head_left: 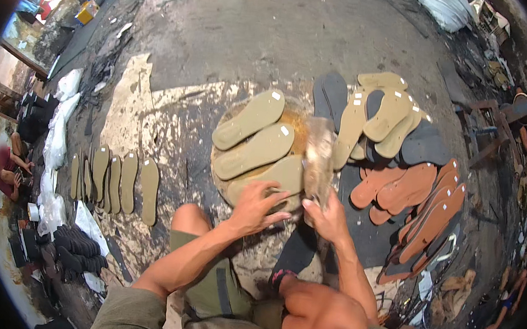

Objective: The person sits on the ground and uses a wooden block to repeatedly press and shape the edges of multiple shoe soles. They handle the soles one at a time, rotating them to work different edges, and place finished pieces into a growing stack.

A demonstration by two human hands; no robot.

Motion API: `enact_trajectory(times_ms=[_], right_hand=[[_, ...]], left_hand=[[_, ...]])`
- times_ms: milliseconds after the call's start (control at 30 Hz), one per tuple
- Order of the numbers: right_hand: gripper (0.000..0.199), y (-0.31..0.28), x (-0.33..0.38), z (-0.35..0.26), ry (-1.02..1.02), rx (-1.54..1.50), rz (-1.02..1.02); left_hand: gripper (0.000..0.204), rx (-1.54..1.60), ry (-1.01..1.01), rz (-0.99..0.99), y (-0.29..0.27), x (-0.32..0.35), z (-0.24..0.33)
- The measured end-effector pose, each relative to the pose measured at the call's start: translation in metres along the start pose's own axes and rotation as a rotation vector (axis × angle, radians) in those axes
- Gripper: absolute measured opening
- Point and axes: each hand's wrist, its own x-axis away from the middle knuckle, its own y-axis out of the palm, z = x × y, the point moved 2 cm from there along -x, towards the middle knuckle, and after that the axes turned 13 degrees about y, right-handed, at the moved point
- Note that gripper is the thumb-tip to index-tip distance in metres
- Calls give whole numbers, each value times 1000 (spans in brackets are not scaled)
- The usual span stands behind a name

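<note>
My right hand [329, 219] is closed round the near end of a long, worn wooden block [319, 154], blurred in part, which stands beside the soles. My left hand [258, 209] has its fingers apart and rests on the nearest olive sandal sole [284, 177]. Two more olive soles, an upper one [250, 121] and a middle one [257, 151], lie slanted beyond it, each with a small white label at its far end. All three lie on a round, brownish board [305, 119], mostly covered by them.
Olive and black soles [388, 116] are heaped at right, with brown soles [421, 194] nearer. Several olive soles [115, 180] stand in a row at left. Dark soles [77, 248] are stacked lower left. Another person [9, 170] sits at the far left. A wooden frame [489, 131] stands right.
</note>
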Motion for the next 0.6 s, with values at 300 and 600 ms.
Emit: enact_trajectory(times_ms=[300,600], right_hand=[[49,21,-4,9,71,-532,-112],[39,42,-8,35,-7,-298,96]], left_hand=[[29,968,-654,503,23,-22,-10],[32,1099,-804,700,51,-38,-17]])
